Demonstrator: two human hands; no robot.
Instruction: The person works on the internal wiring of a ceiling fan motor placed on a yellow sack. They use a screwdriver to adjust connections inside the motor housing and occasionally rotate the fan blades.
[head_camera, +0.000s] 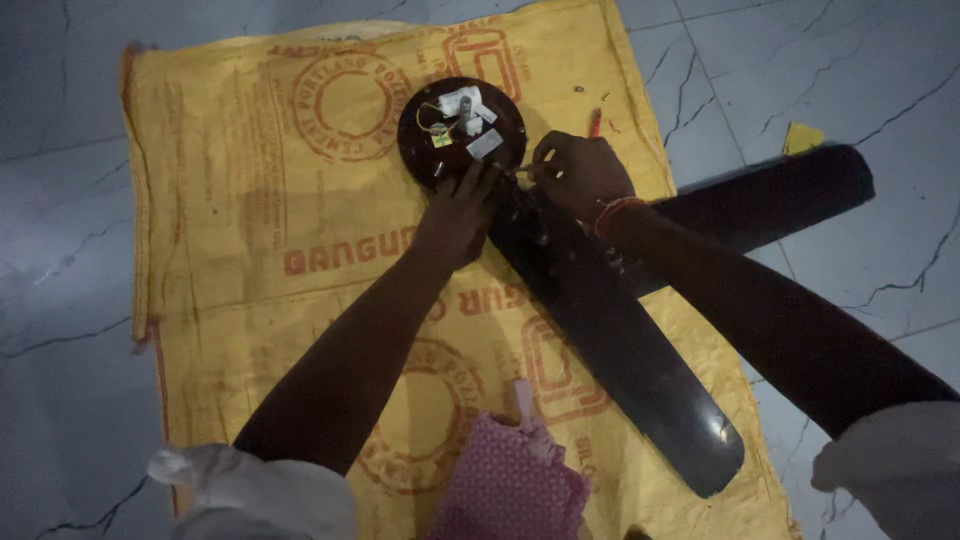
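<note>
Dark motor hub (461, 130) sat on the yellow sack (230, 200), just ahead of both hands. Left hand (458, 212) lay spread, fingertips on the hub's near rim. Right hand (578, 172) pinched a small tool (too dim to name) at the hub's right edge, where a blade (620, 350) ran back toward the person.

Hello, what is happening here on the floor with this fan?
A person works on a dark ceiling fan motor lying on a yellow woven sack on the tiled floor. The left hand presses on the motor's rim, beside its exposed wiring. The right hand pinches a small thin tool where a dark blade joins the motor. A second blade reaches to the right. A pink patterned cloth lies near the person.
</note>
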